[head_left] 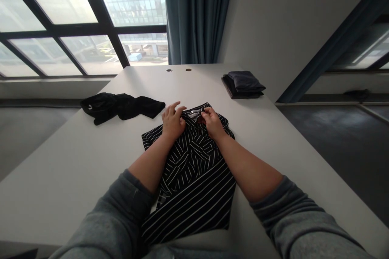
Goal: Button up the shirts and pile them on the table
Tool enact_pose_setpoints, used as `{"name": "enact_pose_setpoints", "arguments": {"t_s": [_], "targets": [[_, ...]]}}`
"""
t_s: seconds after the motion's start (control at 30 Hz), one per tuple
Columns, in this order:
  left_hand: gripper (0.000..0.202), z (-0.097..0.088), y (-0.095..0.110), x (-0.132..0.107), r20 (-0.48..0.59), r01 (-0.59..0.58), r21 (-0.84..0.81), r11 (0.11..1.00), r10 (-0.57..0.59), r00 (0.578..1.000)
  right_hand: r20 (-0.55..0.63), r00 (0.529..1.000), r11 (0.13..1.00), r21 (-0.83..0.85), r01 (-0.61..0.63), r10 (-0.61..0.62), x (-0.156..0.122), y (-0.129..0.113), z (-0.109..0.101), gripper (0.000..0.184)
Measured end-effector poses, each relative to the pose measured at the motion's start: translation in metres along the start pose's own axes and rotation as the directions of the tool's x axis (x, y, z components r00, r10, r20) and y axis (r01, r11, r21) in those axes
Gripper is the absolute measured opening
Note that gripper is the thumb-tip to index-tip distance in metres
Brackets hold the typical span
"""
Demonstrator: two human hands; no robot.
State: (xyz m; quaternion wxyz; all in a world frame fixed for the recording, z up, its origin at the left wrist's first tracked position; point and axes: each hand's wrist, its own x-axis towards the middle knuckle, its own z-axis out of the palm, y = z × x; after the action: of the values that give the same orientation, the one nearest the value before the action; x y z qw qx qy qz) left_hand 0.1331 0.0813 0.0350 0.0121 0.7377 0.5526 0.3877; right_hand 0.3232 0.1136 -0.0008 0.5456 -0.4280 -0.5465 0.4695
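A black garment with white stripes, perhaps a shirt, lies rumpled on the white table in front of me, its lower part reaching the near edge. My right hand pinches the striped cloth near its far edge, by a collar-like opening where a pale label shows. At the left of that opening, my left hand rests on the cloth with its fingers raised and spread. Whether its thumb presses on the fabric is hard to see.
To the left on the white table lies a crumpled black garment. A stack of folded dark clothes sits at the far right edge. Two round cable holes are at the back, before a blue curtain and windows.
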Motion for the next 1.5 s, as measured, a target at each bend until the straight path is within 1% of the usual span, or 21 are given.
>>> {"name": "enact_pose_setpoints", "arguments": {"t_s": [0.03,0.1,0.17,0.2,0.23,0.3,0.37,0.43,0.53,0.63,0.73,0.8,0.93,1.0,1.07,1.17,1.23,1.3,1.37,1.43,1.5], "targets": [[0.039,0.0,0.002,-0.001,0.081,-0.079,-0.025,0.997,0.081,0.993,0.011,1.0,1.0,-0.017,0.014,-0.014,-0.001,-0.003,0.001,0.04],[0.027,0.003,0.004,-0.003,0.23,-0.195,-0.085,0.977,0.209,0.95,0.015,0.999,0.999,-0.023,0.038,-0.038,-0.003,-0.008,0.001,0.04],[0.012,0.01,0.003,-0.006,0.304,-0.241,-0.12,0.963,0.267,0.915,0.015,0.999,0.998,0.031,0.05,-0.051,-0.004,-0.015,0.001,0.04],[0.008,0.013,0.002,-0.006,0.309,-0.24,-0.139,0.961,0.272,0.911,0.022,0.998,0.996,0.07,0.05,-0.052,-0.005,-0.018,0.0,0.04],[0.007,0.017,0.001,-0.007,0.297,-0.223,-0.165,0.961,0.264,0.917,0.033,0.998,0.993,0.107,0.047,-0.051,-0.005,-0.02,0.0,0.04],[0.005,0.02,-0.001,-0.007,0.25,-0.158,-0.238,0.958,0.218,0.943,0.048,0.998,0.987,0.156,0.041,-0.049,-0.004,-0.023,0.0,0.04],[0.015,0.021,-0.002,-0.006,0.196,-0.099,-0.295,0.951,0.161,0.967,0.036,0.998,0.988,0.151,0.037,-0.043,-0.004,-0.023,0.001,0.041],[0.023,0.019,0.0,-0.006,0.169,-0.077,-0.303,0.95,0.133,0.977,0.022,0.999,0.99,0.136,0.036,-0.039,-0.005,-0.023,0.002,0.044],[0.015,0.018,0.005,-0.006,0.215,-0.022,-0.27,0.963,0.083,0.973,0.041,0.998,0.98,0.192,0.044,-0.052,-0.006,-0.021,0.004,0.051],[0.017,0.018,0.009,-0.006,0.258,0.085,-0.24,0.967,-0.021,0.966,0.081,0.994,0.971,0.233,0.051,-0.071,-0.006,-0.021,0.003,0.053],[0.005,0.019,0.01,-0.006,0.258,0.187,-0.265,0.946,-0.117,0.959,0.079,0.992,0.983,0.167,0.079,-0.094,-0.005,-0.02,0.001,0.05],[0.012,0.019,0.009,-0.005,0.279,0.22,-0.285,0.933,-0.138,0.95,0.054,0.992,0.988,0.111,0.107,-0.113,-0.003,-0.019,0.0,0.047],[0.012,0.017,0.005,-0.002,0.291,0.243,-0.269,0.932,-0.162,0.943,0.029,0.989,0.988,0.042,0.146,-0.147,-0.003,-0.018,-0.001,0.043],[0.013,0.017,0.002,0.0,0.276,0.249,-0.256,0.934,-0.176,0.945,0.036,0.987,0.988,0.007,0.154,-0.155,-0.004,-0.019,-0.002,0.042],[0.011,0.017,0.0,0.0,0.284,0.246,-0.263,0.933,-0.169,0.944,0.05,0.986,0.986,-0.036,0.162,-0.16,-0.005,-0.02,-0.003,0.042],[0.003,0.017,-0.002,0.0,0.304,0.213,-0.297,0.931,-0.12,0.945,0.093,0.981,0.981,-0.077,0.176,-0.169,-0.006,-0.022,-0.003,0.04],[0.005,0.018,-0.002,-0.001,0.283,0.166,-0.323,0.932,-0.073,0.956,0.109,0.978,0.981,-0.059,0.185,-0.178,-0.007,-0.022,-0.003,0.039],[0.005,0.018,-0.002,-0.002,0.273,0.133,-0.351,0.927,-0.035,0.961,0.101,0.977,0.982,-0.022,0.189,-0.186,-0.006,-0.021,-0.002,0.038],[0.006,0.019,-0.001,-0.003,0.292,0.137,-0.386,0.912,-0.02,0.956,0.084,0.979,0.982,0.004,0.187,-0.186,-0.005,-0.02,-0.001,0.038],[0.009,0.02,-0.001,-0.004,0.284,0.17,-0.419,0.892,-0.05,0.958,0.088,0.98,0.984,-0.002,0.179,-0.178,-0.005,-0.019,-0.002,0.036],[0.01,0.021,-0.002,-0.003,0.255,0.216,-0.452,0.865,-0.107,0.961,0.106,0.978,0.982,-0.037,0.187,-0.182,-0.005,-0.019,-0.004,0.033]]}}
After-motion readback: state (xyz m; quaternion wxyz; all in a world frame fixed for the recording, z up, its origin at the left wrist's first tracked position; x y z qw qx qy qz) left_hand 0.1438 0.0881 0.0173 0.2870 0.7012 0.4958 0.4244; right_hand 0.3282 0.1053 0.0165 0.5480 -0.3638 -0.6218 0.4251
